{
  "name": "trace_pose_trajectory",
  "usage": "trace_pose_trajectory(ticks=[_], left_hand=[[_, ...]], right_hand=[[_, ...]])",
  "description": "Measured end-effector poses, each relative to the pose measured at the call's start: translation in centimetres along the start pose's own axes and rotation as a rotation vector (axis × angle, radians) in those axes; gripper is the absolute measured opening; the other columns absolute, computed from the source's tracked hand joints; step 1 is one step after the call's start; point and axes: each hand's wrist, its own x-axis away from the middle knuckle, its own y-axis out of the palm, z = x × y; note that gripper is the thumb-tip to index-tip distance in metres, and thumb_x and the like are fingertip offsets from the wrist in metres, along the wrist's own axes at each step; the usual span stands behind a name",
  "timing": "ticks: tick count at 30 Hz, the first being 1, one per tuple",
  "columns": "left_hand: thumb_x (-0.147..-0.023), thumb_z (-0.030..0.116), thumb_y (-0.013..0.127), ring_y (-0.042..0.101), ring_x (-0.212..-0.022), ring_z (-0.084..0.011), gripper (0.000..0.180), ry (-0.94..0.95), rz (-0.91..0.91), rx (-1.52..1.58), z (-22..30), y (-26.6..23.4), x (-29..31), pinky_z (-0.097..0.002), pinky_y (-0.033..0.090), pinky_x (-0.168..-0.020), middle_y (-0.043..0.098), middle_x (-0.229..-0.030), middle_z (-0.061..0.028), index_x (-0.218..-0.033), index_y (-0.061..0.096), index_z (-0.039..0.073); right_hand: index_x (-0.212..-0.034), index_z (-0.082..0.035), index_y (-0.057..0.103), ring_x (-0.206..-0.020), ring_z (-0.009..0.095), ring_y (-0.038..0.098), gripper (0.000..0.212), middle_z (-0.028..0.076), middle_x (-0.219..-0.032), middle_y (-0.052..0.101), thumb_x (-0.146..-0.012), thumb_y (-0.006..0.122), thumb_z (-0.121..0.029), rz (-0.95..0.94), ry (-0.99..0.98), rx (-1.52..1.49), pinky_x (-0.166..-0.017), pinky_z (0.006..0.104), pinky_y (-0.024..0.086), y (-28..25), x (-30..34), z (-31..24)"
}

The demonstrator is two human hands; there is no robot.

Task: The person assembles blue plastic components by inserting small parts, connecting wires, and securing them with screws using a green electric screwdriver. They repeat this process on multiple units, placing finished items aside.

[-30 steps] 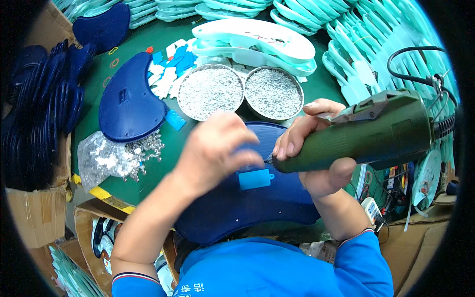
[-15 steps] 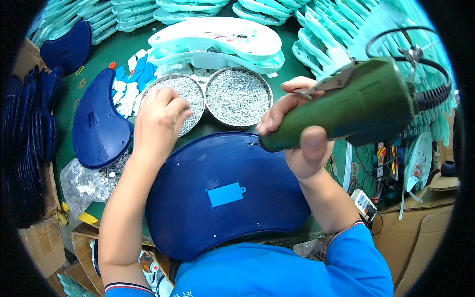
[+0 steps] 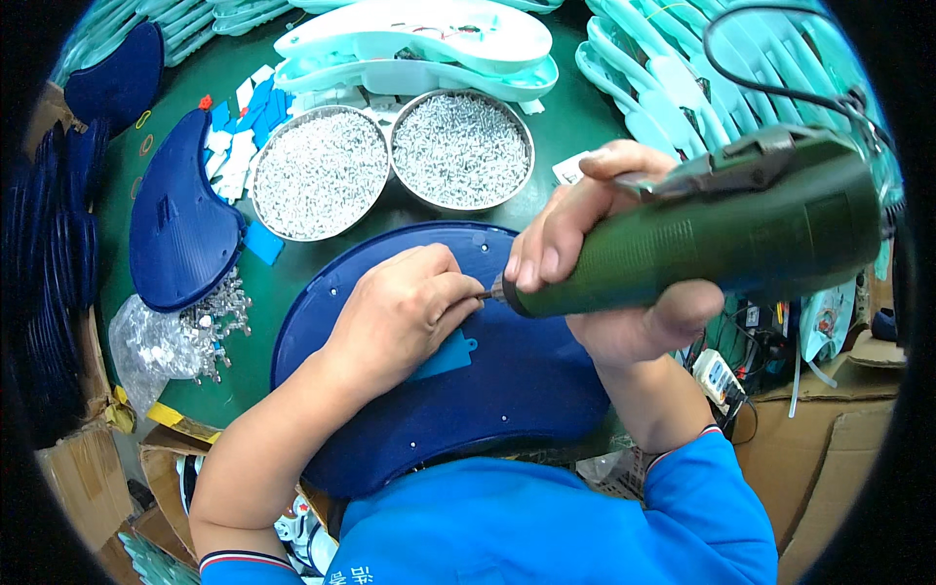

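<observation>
In my right hand (image 3: 624, 244) is a dark green electric screwdriver (image 3: 721, 229), held lengthwise with its bit pointing left. My left hand (image 3: 414, 302) is closed in a pinch at the tip of that bit; whatever lies between the fingertips is hidden. Both are over a dark blue, kidney-shaped plastic panel (image 3: 517, 380) lying in front of me. A light blue rectangular plate with a small eyelet (image 3: 448, 357) sits mid-panel, partly covered by my left hand. Small screws show near the panel's edge. Beyond it stand two round bowls of silvery screws, a left bowl (image 3: 320, 174) and a right bowl (image 3: 463, 151).
Another blue panel (image 3: 185, 219) lies at left beside a plastic bag of small metal parts (image 3: 156, 341). White and blue plates (image 3: 239, 146) are scattered by the bowls. Mint-green shells (image 3: 419, 49) stand at the back. The screwdriver's cable (image 3: 770, 86) loops at upper right.
My left hand has moved from over the left screw bowl down to the screwdriver bit. The screwdriver has tilted flatter. The whole view has shifted slightly.
</observation>
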Motion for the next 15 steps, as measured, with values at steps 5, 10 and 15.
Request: trace_pose_trajectory(ticks=[5,10,15], left_hand=[[-0.078,0.013,0.079,0.062,-0.078,-0.0273,0.014,-0.028,-0.09,-0.03,1.6,-0.8,1.2,-0.0397,0.052,-0.068,0.058,-0.08,-0.0073,-0.082,0.067,0.007],[-0.076,0.018,0.081,0.061,-0.077,-0.0281,0.022,-0.028,-0.127,-0.083,1.6,-1.1,2.2,-0.0404,0.051,-0.068,0.056,-0.08,-0.0073,-0.079,0.062,0.007],[-0.076,0.018,0.08,0.06,-0.077,-0.0285,0.023,0.007,-0.133,-0.114,1.4,-0.8,2.6,-0.0406,0.051,-0.067,0.054,-0.08,-0.0074,-0.078,0.059,0.007]], right_hand=[[-0.132,0.004,0.04,-0.067,0.02,0.062,0.103,0.009,-0.076,0.057,-0.081,0.056,-0.084,-0.088,0.119,-0.015,-0.064,0.0375,0.058,0.7,2.1,-1.4],[-0.132,0.004,0.041,-0.067,0.021,0.062,0.104,0.009,-0.076,0.057,-0.08,0.057,-0.084,-0.185,0.158,-0.098,-0.064,0.0378,0.058,0.9,2.6,0.5],[-0.131,0.005,0.041,-0.067,0.022,0.062,0.104,0.01,-0.076,0.057,-0.08,0.057,-0.084,-0.23,0.153,-0.153,-0.064,0.0381,0.058,0.5,2.8,2.3]])
